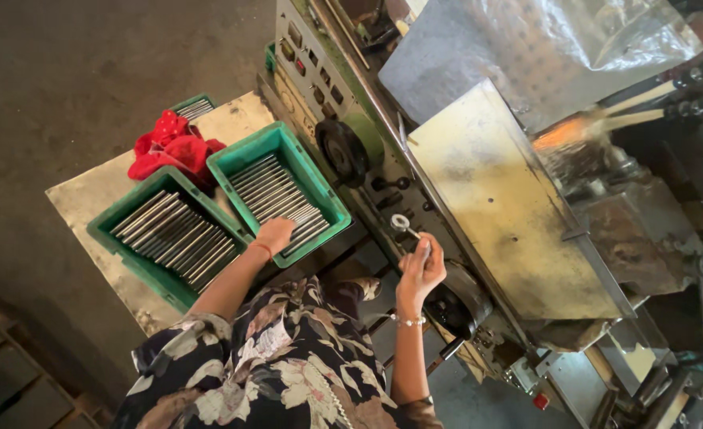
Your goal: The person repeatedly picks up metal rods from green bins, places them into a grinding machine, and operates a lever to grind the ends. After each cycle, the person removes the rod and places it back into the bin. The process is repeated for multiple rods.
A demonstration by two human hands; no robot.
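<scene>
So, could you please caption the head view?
Left hand reaching into green crate of steel rods; right hand gripping machine lever.

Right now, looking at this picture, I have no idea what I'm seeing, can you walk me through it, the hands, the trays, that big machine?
One camera, worn on the person's head, looks down at their own two bare hands. The left hand reaches into a green plastic tray filled with thin metal rods laid side by side. A second green tray of similar rods sits beside it, with a red cloth behind. Both trays rest on a worn metal table. The right hand holds a small metal piece with a ring-shaped end up against a large workshop machine, which has knobs, a black wheel and a flat, stained cover.
</scene>
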